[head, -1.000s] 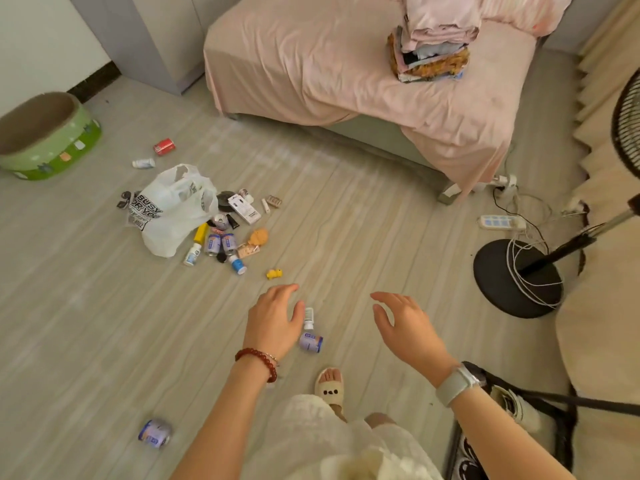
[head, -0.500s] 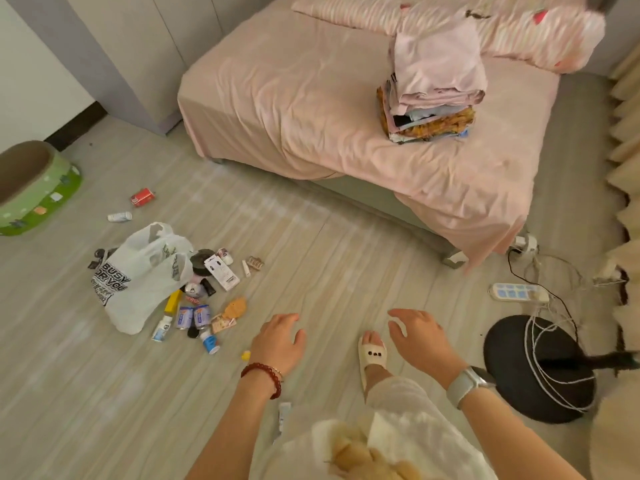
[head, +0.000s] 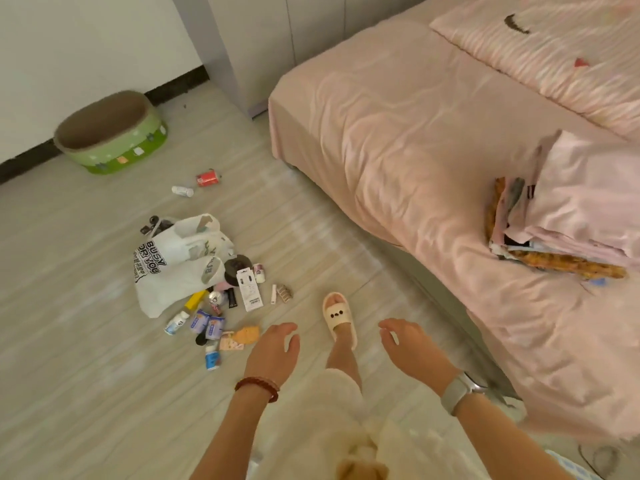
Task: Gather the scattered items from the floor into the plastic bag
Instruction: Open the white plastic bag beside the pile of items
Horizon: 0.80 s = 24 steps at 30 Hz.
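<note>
Bedding in pink covers the bed (head: 433, 161), which fills the space well to the right of the plastic bag (head: 173, 268). A stack of folded clothes (head: 568, 216) sits on the bed's near edge, far right of the bag. Behind the bag, against the wall, stands a green oval cat scratcher (head: 114, 133). The white plastic bag itself lies crumpled on the floor (head: 69, 375), printed with black lettering. Scattered items crowd its right and near sides: a white flat box (head: 250, 289) just right of the bag, a yellow tube (head: 194, 299) touching the bag's lower edge, small bottles (head: 207, 325) just in front of it, and a blue-capped bottle (head: 212, 357) a little nearer. Behind the bag, apart from it, lie a red can (head: 207, 177) and a white bottle (head: 182, 191). A foot in a cream slipper (head: 337, 318) stands right of the pile. The left hand (head: 273, 351) and right hand (head: 408, 344) hover in front of the pile, fingers relaxed and apart, holding nothing.
</note>
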Tool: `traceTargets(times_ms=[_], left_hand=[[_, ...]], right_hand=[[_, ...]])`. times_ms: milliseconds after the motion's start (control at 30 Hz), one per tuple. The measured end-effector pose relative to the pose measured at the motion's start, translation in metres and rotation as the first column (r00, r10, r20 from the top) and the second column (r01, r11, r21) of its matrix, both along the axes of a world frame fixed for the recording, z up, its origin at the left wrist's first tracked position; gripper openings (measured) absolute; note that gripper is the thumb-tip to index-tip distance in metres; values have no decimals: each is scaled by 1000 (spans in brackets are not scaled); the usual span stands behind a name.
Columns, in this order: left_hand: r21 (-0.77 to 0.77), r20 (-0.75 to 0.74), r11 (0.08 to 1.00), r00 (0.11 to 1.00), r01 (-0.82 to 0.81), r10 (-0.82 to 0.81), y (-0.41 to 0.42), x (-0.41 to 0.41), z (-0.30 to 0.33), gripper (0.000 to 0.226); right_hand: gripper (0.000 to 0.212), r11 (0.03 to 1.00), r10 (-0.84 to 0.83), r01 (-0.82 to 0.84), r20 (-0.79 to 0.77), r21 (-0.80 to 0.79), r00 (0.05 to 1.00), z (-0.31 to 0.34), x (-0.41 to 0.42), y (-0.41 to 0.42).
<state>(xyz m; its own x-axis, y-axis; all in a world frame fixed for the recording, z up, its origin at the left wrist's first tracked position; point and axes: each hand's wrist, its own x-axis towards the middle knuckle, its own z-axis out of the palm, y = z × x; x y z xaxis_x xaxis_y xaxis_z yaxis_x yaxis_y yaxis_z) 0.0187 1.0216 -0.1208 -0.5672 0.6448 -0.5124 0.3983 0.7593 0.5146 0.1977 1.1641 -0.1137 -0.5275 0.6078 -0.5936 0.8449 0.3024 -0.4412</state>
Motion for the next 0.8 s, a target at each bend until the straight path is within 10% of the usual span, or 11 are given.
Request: traceTargets(times_ms=[533, 800], left_hand=[[114, -8, 941, 947, -318, 321, 283, -270, 23, 32], [48, 26, 773, 774, -633, 632, 358, -385, 14, 36]], right_hand=[[54, 941, 335, -337, -68, -30, 940, 22, -323, 305], [39, 789, 614, -614, -49, 13, 788, 11, -500, 420]])
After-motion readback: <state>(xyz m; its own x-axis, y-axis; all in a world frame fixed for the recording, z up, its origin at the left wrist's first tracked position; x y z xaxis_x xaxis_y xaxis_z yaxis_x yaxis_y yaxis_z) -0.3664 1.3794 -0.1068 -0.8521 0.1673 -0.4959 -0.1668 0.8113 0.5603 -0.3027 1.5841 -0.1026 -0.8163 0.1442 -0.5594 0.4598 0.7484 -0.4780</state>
